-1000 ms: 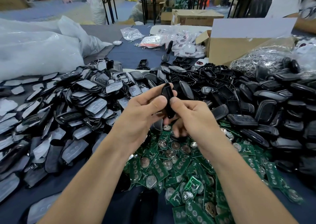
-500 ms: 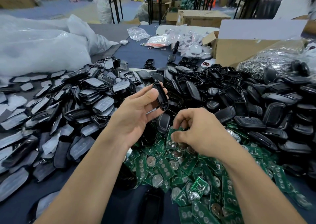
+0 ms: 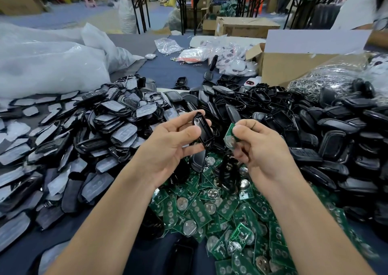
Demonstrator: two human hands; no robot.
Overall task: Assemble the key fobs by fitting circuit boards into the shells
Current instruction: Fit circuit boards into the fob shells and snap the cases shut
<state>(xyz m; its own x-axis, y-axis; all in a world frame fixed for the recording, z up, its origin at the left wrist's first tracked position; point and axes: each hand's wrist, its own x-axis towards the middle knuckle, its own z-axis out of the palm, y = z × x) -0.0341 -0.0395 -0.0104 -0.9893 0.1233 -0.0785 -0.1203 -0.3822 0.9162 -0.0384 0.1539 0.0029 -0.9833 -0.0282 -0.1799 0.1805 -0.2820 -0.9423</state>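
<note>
- Fitting the circuit board (image 3: 230, 137) into the shell (image 3: 203, 130) is, in my judgement, the step in hand. The two are near each other but do not touch, and both are held above the pile of boards (image 3: 210, 213).
- One risk is a drop. The board is held only by a light pinch at its upper part, so it may slip and fall into the green pile, where it is hard to find among the others.
- Another risk is a bad seat. If the board goes in tilted or with the wrong face, it will probably not lie flat, and pressing it then could bend it or strain the shell's edge.
- The shell's open side is a little blurred, so I cannot say surely which way it faces.
- The left hand (image 3: 172, 144) has its palm turned up. Its thumb is on the front of the shell and its fingers curl behind, gripping the shell at a tilt.
- The right hand (image 3: 259, 148) pinches the board between thumb and forefinger, and the other fingers curl below.
- Heaps of loose shells (image 3: 315, 131) lie close around both hands.
</note>
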